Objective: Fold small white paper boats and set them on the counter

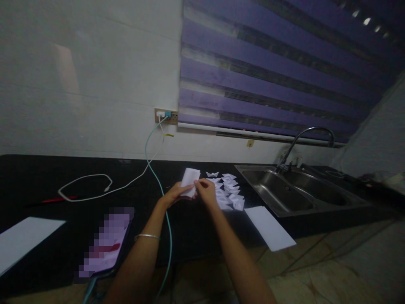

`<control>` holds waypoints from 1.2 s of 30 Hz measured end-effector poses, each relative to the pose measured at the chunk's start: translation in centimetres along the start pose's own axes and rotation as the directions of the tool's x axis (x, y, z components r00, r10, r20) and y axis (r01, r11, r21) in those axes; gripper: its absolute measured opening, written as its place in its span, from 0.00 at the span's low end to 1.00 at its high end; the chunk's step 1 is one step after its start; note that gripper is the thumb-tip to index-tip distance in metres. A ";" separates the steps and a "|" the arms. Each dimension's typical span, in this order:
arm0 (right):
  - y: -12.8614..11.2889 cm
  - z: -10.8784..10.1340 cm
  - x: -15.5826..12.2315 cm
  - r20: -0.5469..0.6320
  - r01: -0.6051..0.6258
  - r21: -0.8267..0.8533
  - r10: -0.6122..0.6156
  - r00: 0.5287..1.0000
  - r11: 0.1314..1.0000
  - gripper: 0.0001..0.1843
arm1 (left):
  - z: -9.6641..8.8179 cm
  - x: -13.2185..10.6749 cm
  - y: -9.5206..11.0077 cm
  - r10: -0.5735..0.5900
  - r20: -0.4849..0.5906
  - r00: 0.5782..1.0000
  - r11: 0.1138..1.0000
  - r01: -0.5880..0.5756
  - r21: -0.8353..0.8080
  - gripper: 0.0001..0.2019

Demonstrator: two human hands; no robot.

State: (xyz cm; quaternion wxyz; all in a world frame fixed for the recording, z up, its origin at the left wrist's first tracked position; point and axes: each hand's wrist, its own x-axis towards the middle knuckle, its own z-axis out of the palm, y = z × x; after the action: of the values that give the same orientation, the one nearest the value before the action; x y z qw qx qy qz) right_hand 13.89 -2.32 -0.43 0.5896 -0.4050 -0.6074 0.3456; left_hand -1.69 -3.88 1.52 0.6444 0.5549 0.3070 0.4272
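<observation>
A folded sheet of white paper (190, 177) is held up over the black counter between my two hands. My left hand (177, 193) grips its lower left side, with the thumb lying across the front. At the right edge, my right hand (205, 190) pinches the paper with bent fingers. Just right of my right hand stand several folded paper boats (230, 189) in close rows. A flat white sheet (268, 228) lies farther right and overhangs the counter's front edge.
A double steel sink (284, 190) with a curved faucet (295, 143) is at the right. On the left lie a phone (109, 240), white paper (28, 236), a red pen-like object (60, 199) and a white cable (95, 197). A teal cable (169, 236) runs past my left arm to the socket (173, 117).
</observation>
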 end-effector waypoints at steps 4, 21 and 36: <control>-0.2 -0.2 0.2 -0.056 0.065 -0.050 -0.068 0.996 0.997 0.14 | 0.1 -0.2 0.5 0.055 -0.131 0.990 0.996 -0.045 0.082 0.21; -0.2 0.0 0.2 -0.020 0.117 -0.105 -0.120 0.993 0.988 0.16 | -0.7 1.5 -0.7 0.234 -0.333 0.913 0.941 -0.128 0.313 0.22; -0.3 -0.3 0.1 -0.006 0.090 -0.057 -0.091 0.996 0.994 0.17 | 0.0 0.6 0.0 0.209 -0.190 0.959 0.957 -0.161 0.241 0.24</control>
State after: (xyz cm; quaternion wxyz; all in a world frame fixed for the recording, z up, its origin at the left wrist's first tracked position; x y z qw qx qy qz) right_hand 14.11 -2.38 -0.08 0.5957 -0.3950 -0.6319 0.2995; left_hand -1.40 -3.35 1.52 0.4984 0.6010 0.3667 0.5059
